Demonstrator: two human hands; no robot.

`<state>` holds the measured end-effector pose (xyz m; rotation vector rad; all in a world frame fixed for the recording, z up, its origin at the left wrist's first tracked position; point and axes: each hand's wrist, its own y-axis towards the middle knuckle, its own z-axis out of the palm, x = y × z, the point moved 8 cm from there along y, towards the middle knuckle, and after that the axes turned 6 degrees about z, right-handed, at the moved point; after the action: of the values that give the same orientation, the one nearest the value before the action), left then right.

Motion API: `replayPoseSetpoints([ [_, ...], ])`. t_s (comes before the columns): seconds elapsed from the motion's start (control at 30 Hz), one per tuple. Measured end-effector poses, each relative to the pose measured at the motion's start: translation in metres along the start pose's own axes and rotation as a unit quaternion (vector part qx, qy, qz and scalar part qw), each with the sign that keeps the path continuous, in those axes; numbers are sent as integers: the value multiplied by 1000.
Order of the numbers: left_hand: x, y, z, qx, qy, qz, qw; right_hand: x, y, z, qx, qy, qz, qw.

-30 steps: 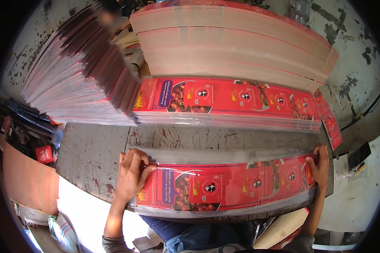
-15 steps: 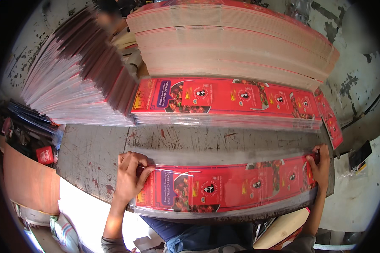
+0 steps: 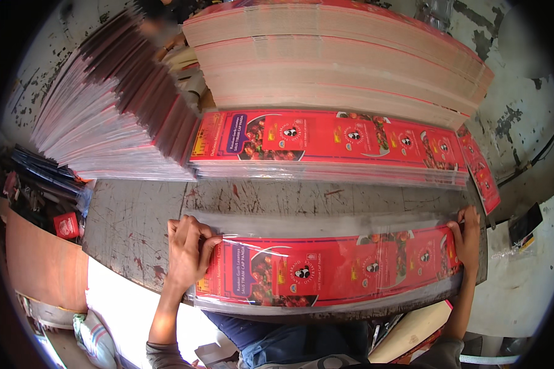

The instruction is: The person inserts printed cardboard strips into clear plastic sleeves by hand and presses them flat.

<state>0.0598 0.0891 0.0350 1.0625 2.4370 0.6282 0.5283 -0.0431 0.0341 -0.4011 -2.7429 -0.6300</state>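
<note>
A long red printed sheet with food pictures lies in a clear plastic sleeve along the near edge of the table. The sleeve's clear margins show beyond the sheet's far and near edges. At the left end, my left hand is closed on the sleeve's far corner, thumb on top of the printed side. My right hand pinches the opposite end in the same way, its thumb pressed on the sheet. Beyond them lies a low stack of similar sleeved red sheets.
A tall stack of printed sheets stands at the back. Many filled sleeves lean in a fanned pile at the left. The scratched grey table has a curved near-left edge. A person's hand shows behind the piles.
Both hands keep their hold and have shifted very slightly left with the sleeve. The whole view has moved a little; the stacks stand as before.
</note>
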Motion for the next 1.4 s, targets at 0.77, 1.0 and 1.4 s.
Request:
replayPoseSetpoints([
  [0.77,6,-3,1,1,-15,-42,999,-1,6,2,24,27,-5,999],
  [1.0,-5,-2,-9,-44,40,17,998,-6,5,-4,-34,12,-9,999],
  [1.4,-33,-40,-55,-229,101,107,962,-17,-42,-58,-335,-56,-16,941],
])
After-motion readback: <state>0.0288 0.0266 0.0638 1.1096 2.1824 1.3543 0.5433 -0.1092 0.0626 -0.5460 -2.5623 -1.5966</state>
